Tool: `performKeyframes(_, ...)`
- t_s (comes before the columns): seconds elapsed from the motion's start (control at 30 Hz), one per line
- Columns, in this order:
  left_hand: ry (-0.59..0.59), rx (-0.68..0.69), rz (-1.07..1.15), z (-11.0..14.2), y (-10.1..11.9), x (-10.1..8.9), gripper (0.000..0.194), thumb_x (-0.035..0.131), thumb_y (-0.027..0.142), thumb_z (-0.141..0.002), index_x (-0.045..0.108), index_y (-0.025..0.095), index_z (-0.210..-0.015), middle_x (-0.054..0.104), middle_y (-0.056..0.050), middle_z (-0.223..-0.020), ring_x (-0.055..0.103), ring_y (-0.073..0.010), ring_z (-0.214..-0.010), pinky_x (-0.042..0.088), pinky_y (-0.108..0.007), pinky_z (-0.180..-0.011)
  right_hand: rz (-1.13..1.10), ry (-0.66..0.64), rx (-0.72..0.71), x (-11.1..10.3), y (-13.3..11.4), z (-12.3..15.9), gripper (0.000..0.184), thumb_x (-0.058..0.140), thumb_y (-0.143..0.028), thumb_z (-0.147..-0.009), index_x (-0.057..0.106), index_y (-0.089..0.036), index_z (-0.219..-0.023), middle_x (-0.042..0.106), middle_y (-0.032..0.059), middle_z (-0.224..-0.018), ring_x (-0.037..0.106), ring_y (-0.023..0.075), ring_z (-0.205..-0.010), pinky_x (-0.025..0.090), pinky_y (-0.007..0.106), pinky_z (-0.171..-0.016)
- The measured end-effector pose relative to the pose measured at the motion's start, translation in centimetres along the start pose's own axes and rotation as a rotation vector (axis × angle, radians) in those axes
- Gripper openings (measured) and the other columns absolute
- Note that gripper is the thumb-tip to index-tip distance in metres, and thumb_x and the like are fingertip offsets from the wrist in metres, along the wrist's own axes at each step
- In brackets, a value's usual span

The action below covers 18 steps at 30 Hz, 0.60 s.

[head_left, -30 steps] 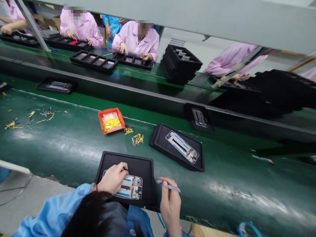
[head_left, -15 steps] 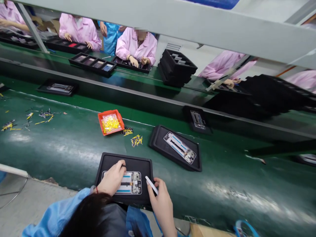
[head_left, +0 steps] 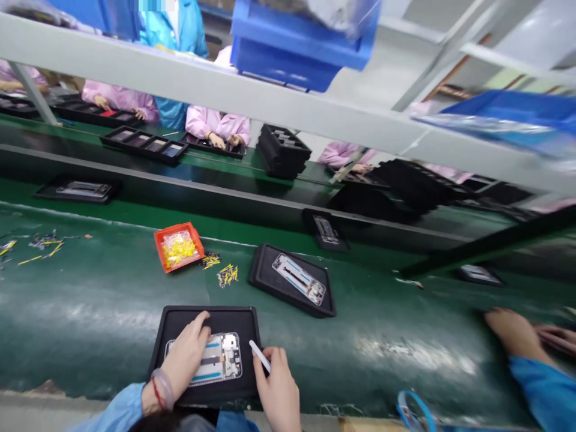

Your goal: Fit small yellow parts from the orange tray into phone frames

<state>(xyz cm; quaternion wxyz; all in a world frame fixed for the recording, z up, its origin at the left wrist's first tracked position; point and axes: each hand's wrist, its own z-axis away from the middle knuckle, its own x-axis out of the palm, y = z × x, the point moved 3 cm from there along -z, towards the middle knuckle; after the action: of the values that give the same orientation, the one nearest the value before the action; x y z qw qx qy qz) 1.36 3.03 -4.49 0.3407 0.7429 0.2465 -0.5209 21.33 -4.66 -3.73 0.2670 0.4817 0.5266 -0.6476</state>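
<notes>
A black tray [head_left: 180, 324] lies on the green bench right in front of me, with an opened phone frame [head_left: 222, 360] in it. My left hand [head_left: 184, 357] rests on the left part of that frame, fingers pressed down on it. My right hand [head_left: 276, 387] is at the tray's right edge and pinches a thin white stick-like tool [head_left: 260, 356], its tip pointing up and left toward the frame.
An orange dish of yellow parts [head_left: 179, 246] and loose yellow bits [head_left: 227, 275] lie beyond my tray. A second tray with a phone frame [head_left: 294, 281] sits to the right. Another person's hand [head_left: 513, 333] in a blue sleeve reaches in at right. Workers in pink sit across the belt.
The view has tilted upward, showing shelves and blue bins overhead. My right hand with the white tool moved left, up to the tray's edge. Another person's hand appeared at right.
</notes>
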Motion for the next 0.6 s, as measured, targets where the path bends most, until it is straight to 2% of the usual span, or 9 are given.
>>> performKeyframes(0.1, 0.109, 0.083, -0.035, 0.0, -0.4, 0.4, 0.029, 0.033, 0.004, -0.086, 0.060, 0.015, -0.085, 0.064, -0.013, -0.107, 0.067, -0.0207, -0.089, 0.057, -0.030, -0.076, -0.011, 0.009, -0.040, 0.5, 0.5, -0.1, 0.019, 0.039, -0.035, -0.089, 0.051, -0.025, -0.078, 0.060, 0.0004, -0.074, 0.066, 0.0179, -0.058, 0.042, 0.023, -0.044)
performKeyframes(0.2, 0.213, 0.112, -0.067, 0.0, -0.4, -0.3, 0.032, 0.031, 0.000, -0.084, 0.059, 0.015, -0.081, 0.064, -0.013, -0.101, 0.067, -0.0173, -0.075, 0.056, -0.025, -0.068, -0.012, 0.060, -0.056, 0.9, 0.4, 0.0, 0.020, 0.039, -0.033, -0.090, 0.051, -0.025, -0.076, 0.058, -0.0007, -0.072, 0.066, 0.0169, -0.056, 0.043, 0.022, -0.044)
performKeyframes(0.27, 0.253, 0.121, -0.102, 0.1, -0.2, -0.8, 0.033, 0.031, -0.001, -0.083, 0.060, 0.015, -0.086, 0.064, -0.012, -0.101, 0.066, -0.0165, -0.073, 0.055, -0.024, -0.067, -0.006, 0.116, -0.047, 1.1, 0.1, 0.1, 0.021, 0.037, -0.032, -0.090, 0.050, -0.025, -0.074, 0.057, -0.0008, -0.072, 0.065, 0.0168, -0.055, 0.043, 0.023, -0.045)
performKeyframes(0.4, 0.279, 0.167, -0.149, 0.6, -0.1, -1.4, 0.039, 0.031, -0.003, -0.081, 0.059, 0.015, -0.102, 0.062, -0.010, -0.110, 0.066, -0.0167, -0.084, 0.054, -0.023, -0.075, -0.012, 0.189, 0.011, 1.2, 0.0, 0.2, 0.024, 0.036, -0.033, -0.091, 0.049, -0.025, -0.073, 0.057, -0.0010, -0.071, 0.065, 0.0170, -0.055, 0.042, 0.023, -0.046)
performKeyframes(0.6, 0.254, 0.166, -0.192, 0.7, -0.7, -0.6, 0.050, 0.030, -0.008, -0.072, 0.056, 0.017, -0.107, 0.061, -0.008, -0.113, 0.065, -0.0150, -0.090, 0.054, -0.021, -0.078, -0.091, 0.073, -0.009, 1.0, 0.8, -0.1, 0.023, 0.042, -0.037, -0.091, 0.052, -0.025, -0.074, 0.061, -0.0021, -0.070, 0.067, 0.0152, -0.058, 0.043, 0.020, -0.048)
